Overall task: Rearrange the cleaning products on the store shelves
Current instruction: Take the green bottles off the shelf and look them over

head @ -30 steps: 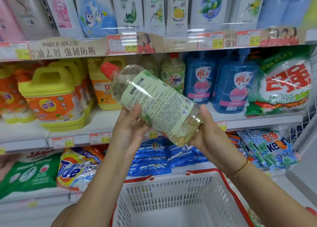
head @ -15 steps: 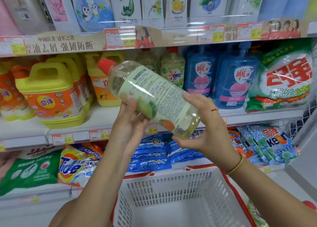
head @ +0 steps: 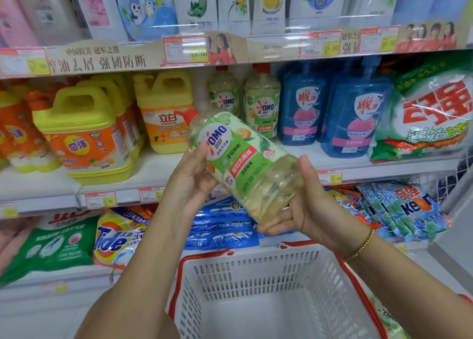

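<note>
Stocked shelves (head: 156, 168) behind, white basket (head: 256, 256) below tilted OMO bottle (head: 245, 170).

light: bright, even, from overhead | shadows: soft, faint | glare: upper shelf strip (head: 256, 44) | blur: slight, softer at edges | distortion: wide-angle bowing at borders

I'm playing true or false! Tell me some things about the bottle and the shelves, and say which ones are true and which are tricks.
1. The left hand and the right hand both hold the clear plastic bottle with the green label. True.
2. Its cap points to the right. False: the red cap points up and to the left.
3. The bottle lies inside the basket. False: it is held above the white plastic basket with the red rim.
4. Two more green-label bottles stand upright on the middle shelf. True.
</note>
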Available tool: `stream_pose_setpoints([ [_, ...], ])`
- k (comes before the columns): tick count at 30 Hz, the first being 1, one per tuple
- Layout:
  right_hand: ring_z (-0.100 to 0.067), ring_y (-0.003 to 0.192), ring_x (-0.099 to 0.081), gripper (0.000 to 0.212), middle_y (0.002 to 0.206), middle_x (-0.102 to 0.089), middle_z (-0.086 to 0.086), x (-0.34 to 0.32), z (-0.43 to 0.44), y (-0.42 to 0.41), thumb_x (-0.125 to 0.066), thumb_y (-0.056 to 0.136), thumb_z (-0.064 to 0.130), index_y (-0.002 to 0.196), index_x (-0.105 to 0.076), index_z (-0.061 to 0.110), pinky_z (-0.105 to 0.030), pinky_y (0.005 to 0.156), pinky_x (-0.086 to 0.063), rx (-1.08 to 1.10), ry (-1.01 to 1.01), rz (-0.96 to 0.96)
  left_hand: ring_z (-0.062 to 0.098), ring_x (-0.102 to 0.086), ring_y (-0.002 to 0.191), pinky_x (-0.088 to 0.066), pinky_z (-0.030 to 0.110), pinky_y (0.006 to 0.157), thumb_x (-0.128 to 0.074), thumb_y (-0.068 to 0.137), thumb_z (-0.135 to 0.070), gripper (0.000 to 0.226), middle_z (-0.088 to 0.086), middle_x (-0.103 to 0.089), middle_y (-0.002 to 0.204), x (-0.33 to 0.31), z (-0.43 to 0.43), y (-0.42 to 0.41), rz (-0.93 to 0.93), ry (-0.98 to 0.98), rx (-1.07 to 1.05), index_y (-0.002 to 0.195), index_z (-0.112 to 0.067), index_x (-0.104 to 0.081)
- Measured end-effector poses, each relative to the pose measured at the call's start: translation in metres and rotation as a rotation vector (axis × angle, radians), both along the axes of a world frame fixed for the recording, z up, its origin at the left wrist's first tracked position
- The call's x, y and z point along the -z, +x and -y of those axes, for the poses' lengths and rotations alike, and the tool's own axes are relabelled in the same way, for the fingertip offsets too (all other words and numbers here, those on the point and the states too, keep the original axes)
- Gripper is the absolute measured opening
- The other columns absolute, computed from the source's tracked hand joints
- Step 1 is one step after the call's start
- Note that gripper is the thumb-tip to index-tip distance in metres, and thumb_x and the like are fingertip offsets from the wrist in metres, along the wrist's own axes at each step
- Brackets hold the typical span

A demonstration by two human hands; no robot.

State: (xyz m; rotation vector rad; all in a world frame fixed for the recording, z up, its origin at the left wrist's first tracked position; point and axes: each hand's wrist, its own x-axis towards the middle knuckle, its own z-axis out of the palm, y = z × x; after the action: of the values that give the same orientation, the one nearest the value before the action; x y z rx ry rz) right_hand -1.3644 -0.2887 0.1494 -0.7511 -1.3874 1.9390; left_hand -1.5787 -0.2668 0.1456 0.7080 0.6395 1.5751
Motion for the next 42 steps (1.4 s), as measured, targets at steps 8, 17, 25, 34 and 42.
stream_pose_setpoints([
  [8,-0.023,0.071,-0.072,0.092,0.092,-0.072,-0.021,-0.039,0.008,0.009,-0.035,0.060,0.076,0.130,-0.049,0.018,-0.022,0.057,-0.057,0.020,0.089,0.110,0.030,-0.051,0.128,-0.031,0.047,0.114,-0.096,0.044,-0.032,0.107,0.017,-0.053,0.138,0.005,-0.006,0.013,0.211,-0.240,0.227,0.136,-0.005,-0.049],
  [17,-0.026,0.081,-0.072,0.077,0.091,-0.072,-0.022,-0.036,-0.013,0.035,-0.037,0.071,0.069,0.130,-0.048,0.021,-0.027,0.071,-0.060,0.120,0.062,0.167,0.034,-0.057,0.121,-0.049,0.053,0.095,-0.094,0.046,-0.033,0.104,0.017,-0.057,0.134,-0.002,-0.010,0.038,0.225,-0.203,0.338,0.136,-0.007,-0.049],
  [25,-0.022,0.100,-0.069,0.036,0.106,-0.071,-0.013,-0.006,-0.065,0.048,-0.045,0.098,0.038,0.128,-0.055,0.020,-0.035,0.094,-0.052,0.296,-0.056,0.040,0.020,-0.071,0.088,-0.057,0.034,0.066,-0.096,0.031,-0.041,0.084,0.003,-0.074,0.096,-0.018,-0.025,0.037,-0.313,0.081,-0.134,0.105,-0.017,-0.063],
  [34,-0.011,0.108,-0.060,0.020,0.115,-0.066,-0.001,0.006,-0.097,0.052,-0.056,0.094,0.027,0.112,-0.064,0.021,-0.020,0.092,-0.047,0.517,0.299,0.363,-0.011,-0.062,0.094,-0.048,0.008,0.078,-0.088,0.052,0.001,0.078,-0.017,-0.065,0.106,-0.064,-0.062,0.065,-1.053,0.350,-0.168,0.116,-0.026,-0.053],
  [42,-0.022,0.128,-0.041,0.032,0.127,-0.058,-0.010,0.026,-0.119,0.060,-0.048,0.097,0.027,0.125,-0.058,0.014,-0.031,0.101,-0.035,0.701,0.778,1.118,-0.003,-0.058,0.105,-0.047,0.020,0.089,-0.093,0.050,-0.015,0.088,-0.015,-0.064,0.115,-0.052,-0.129,0.069,-1.293,0.268,-0.033,0.129,-0.022,-0.053],
])
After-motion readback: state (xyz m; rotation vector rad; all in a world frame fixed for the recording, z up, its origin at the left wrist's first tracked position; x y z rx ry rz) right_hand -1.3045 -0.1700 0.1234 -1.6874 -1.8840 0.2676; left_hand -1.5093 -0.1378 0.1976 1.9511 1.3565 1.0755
